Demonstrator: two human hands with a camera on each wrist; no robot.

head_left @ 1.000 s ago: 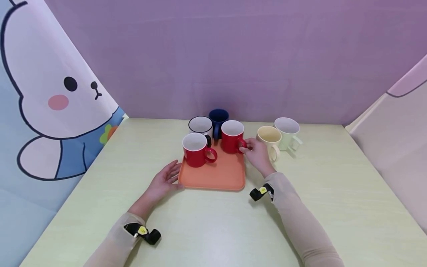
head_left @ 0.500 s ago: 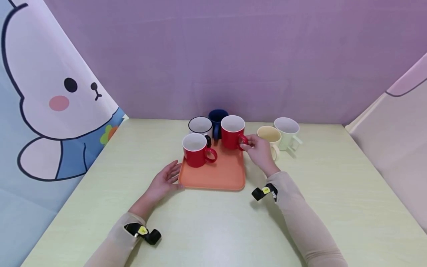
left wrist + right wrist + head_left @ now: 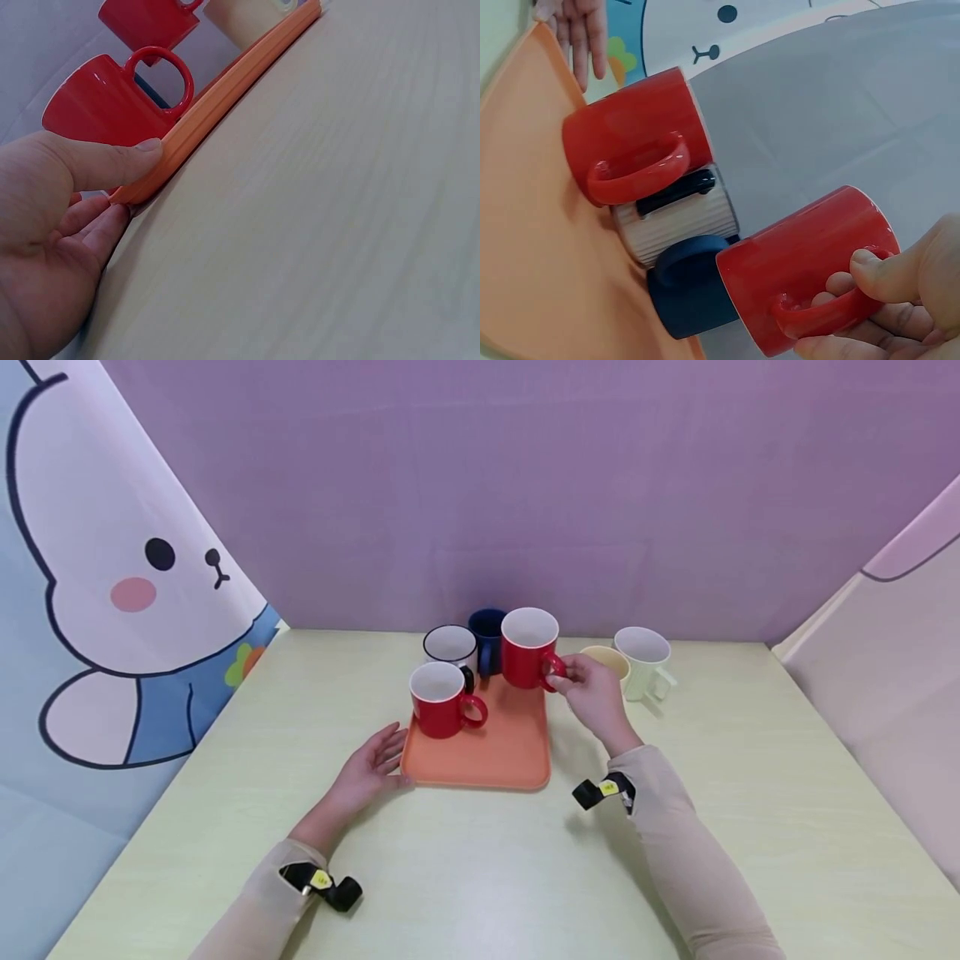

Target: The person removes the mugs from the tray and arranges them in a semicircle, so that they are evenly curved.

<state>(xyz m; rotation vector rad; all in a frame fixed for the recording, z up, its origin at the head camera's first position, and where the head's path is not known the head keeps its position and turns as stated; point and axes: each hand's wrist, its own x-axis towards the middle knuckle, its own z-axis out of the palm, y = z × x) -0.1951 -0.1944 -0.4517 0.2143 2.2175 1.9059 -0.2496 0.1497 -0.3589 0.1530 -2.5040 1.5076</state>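
Observation:
My right hand [image 3: 596, 697] grips the handle of a red mug [image 3: 525, 653] with a white inside. In the right wrist view the thumb lies on top of the handle and the fingers go round it. This mug hangs above the back right of an orange tray [image 3: 487, 764]. At the tray's near left corner, my left hand [image 3: 369, 768] rests its thumb against the near rim, its fingers extended along the left side. Another red mug [image 3: 438, 712] stands on the tray. Behind it are a white ribbed mug [image 3: 682, 221] with black handle and a navy mug [image 3: 486, 635].
To the right of the tray, a pale yellow mug [image 3: 611, 660] is partly hidden by my right hand. A pale green mug [image 3: 642, 662] stands just behind it. A purple backdrop [image 3: 480, 493] rises at the table's [image 3: 480, 877] far edge.
My right hand has raised the red mug by its handle off the tray, upward and a little to the right. My left hand has stayed at the tray corner.

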